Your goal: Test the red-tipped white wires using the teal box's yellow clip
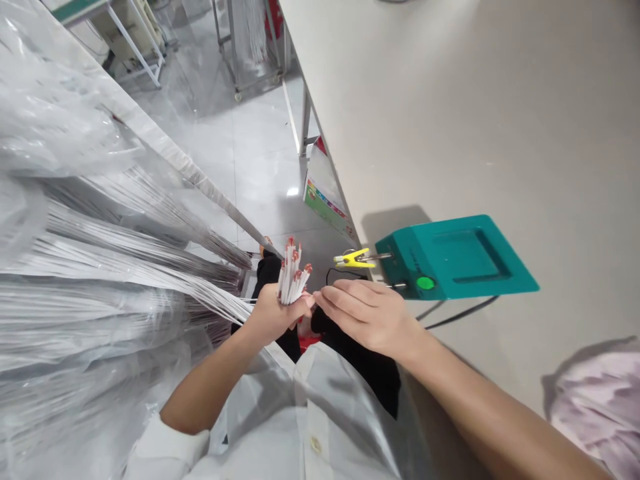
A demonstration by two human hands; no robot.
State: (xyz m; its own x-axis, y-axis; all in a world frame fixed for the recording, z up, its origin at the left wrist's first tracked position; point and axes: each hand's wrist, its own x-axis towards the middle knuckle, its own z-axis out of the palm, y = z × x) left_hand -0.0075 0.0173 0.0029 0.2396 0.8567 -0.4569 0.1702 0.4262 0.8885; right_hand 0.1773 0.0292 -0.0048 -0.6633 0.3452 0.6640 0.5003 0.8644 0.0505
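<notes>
A bundle of thin white wires (pixel 293 280) with reddish tips stands upright in my left hand (pixel 277 313), whose fingers are wrapped round it. The wires trail off to the left below the hand. My right hand (pixel 367 313) is closed in a pinch, its fingertips meeting the thumb side of my left hand; what lies between them is too small to make out. Just beyond my right hand, a teal device (pixel 455 260) with a green button (pixel 425 283) sits at the table edge. A yellow clip (pixel 353 259) is fixed to a metal post on its near side.
The pale table (pixel 450 120) fills the right side. Long bundles of white wires (pixel 125 267), partly under clear plastic, lie on a rack at left. A printed carton (pixel 325 193) stands below the table edge. Pinkish cloth (pixel 600 407) rests at lower right. Black cables run behind the device.
</notes>
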